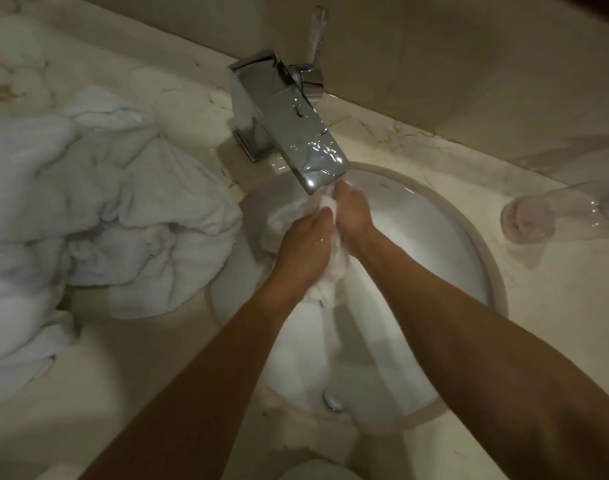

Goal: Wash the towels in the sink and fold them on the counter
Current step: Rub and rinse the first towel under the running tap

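A small white towel point(325, 271) hangs bunched between my two hands over the round white sink point(445, 258), right under the chrome faucet spout point(289, 123). My left hand point(305, 247) grips the towel from the left side. My right hand point(353, 213) grips it from the right, with its fingertips at the spout's end. Part of the towel point(279, 220) spreads to the left under the spout. Most of the cloth between my palms is hidden.
A heap of crumpled white towels point(98, 209) lies on the marble counter point(556, 306) to the left of the sink, with one edge over the rim. A clear glass point(545, 216) lies on its side at the right. The drain point(333, 400) sits near the sink's front.
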The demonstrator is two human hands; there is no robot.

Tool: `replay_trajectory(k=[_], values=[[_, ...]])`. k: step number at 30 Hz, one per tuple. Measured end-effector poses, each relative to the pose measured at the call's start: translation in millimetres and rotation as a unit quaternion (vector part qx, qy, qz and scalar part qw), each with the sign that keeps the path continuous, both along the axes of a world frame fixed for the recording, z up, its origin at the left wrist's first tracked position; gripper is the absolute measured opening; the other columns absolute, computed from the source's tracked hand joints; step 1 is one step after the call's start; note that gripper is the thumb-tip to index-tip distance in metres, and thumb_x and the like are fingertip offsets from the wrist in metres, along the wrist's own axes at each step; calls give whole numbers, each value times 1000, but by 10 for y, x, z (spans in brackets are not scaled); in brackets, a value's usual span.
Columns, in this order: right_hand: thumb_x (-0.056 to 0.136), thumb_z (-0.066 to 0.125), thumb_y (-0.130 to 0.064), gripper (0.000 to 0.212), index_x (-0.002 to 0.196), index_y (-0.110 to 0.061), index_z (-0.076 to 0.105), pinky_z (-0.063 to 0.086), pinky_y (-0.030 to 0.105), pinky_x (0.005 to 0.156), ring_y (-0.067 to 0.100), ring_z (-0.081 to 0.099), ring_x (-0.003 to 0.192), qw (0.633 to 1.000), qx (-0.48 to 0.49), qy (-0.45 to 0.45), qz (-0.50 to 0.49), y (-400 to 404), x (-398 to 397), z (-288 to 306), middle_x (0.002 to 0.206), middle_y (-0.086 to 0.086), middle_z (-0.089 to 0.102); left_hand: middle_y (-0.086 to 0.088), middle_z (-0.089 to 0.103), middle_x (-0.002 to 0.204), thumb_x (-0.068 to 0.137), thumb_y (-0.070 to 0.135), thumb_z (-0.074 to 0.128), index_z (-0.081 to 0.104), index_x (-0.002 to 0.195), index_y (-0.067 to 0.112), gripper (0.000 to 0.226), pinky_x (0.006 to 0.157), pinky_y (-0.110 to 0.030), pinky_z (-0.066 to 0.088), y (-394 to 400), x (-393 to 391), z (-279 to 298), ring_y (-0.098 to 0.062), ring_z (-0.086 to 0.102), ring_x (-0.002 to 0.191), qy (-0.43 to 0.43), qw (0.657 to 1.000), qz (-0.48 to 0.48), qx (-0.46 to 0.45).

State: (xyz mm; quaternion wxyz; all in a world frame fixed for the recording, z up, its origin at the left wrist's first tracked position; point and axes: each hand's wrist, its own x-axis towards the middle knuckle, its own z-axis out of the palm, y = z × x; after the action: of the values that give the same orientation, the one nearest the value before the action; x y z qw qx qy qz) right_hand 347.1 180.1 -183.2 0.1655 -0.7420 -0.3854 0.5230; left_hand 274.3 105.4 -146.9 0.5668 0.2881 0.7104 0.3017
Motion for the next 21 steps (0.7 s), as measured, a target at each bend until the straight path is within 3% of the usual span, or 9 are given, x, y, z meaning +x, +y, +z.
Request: replay_trajectory(k=[3,5,7,10,14,15,16,18,21], values=[[100,45,-37,44,102,-3,73,51,37,89,29,66,92,963,-73,254,-60,-365,193,253,100,23,71,-14,68,93,90,42,34,64,87,7,46,87,-40,50,-146,-117,-173,-32,63,92,117,991,38,43],[98,47,-52,66,143,-4,52,32,47,118,37,49,131,892,-120,414,-135,-675,424,285,144,24,51,-13,62,75,80,36,46,54,68,8,32,69,-30,48,-283,-153,-299,-29,59,75,104,992,75,14],[96,43,-63,77,151,-8,42,24,54,119,38,37,143,827,-176,491,-208,-983,594,218,156,21,38,-7,62,69,79,34,57,62,67,11,26,60,-26,46,-348,-220,-238,-24,60,70,-89,966,237,-46],[106,39,-45,57,134,0,60,41,53,110,38,54,130,764,-224,531,-289,-1233,569,86,143,23,53,-10,73,89,94,42,47,69,97,9,39,68,-29,56,-386,-371,-191,-26,70,79,-403,833,368,-89],[105,44,-41,56,138,2,55,31,49,118,36,55,127,790,-208,490,-304,-1133,488,135,143,24,51,-11,64,110,105,35,40,56,123,6,38,73,-32,58,-461,-422,41,-21,71,87,-459,819,281,-200],[103,46,-45,61,139,3,54,26,48,121,36,50,134,788,-205,499,-299,-1057,467,187,145,26,48,-15,63,119,103,41,43,55,131,4,48,81,-35,59,-491,-438,33,-24,71,98,-529,794,224,-198],[101,47,-51,66,139,3,54,25,48,122,36,46,136,799,-211,486,-285,-986,423,264,146,26,48,-19,61,128,99,47,49,53,137,2,59,90,-41,56,-457,-445,85,-29,66,111,-532,804,185,-190],[98,48,-57,66,128,-1,66,40,46,108,37,56,121,851,-201,443,-197,-876,344,500,131,26,58,-22,56,135,94,48,56,56,135,4,61,103,-46,49,-309,-449,119,-34,59,120,-457,858,152,-180],[99,55,-36,36,113,-6,71,50,45,89,35,65,98,952,-85,292,-25,-811,292,715,109,25,68,-15,61,109,98,28,56,62,89,18,14,94,-42,48,12,-365,43,-26,59,98,-204,963,160,-78]])
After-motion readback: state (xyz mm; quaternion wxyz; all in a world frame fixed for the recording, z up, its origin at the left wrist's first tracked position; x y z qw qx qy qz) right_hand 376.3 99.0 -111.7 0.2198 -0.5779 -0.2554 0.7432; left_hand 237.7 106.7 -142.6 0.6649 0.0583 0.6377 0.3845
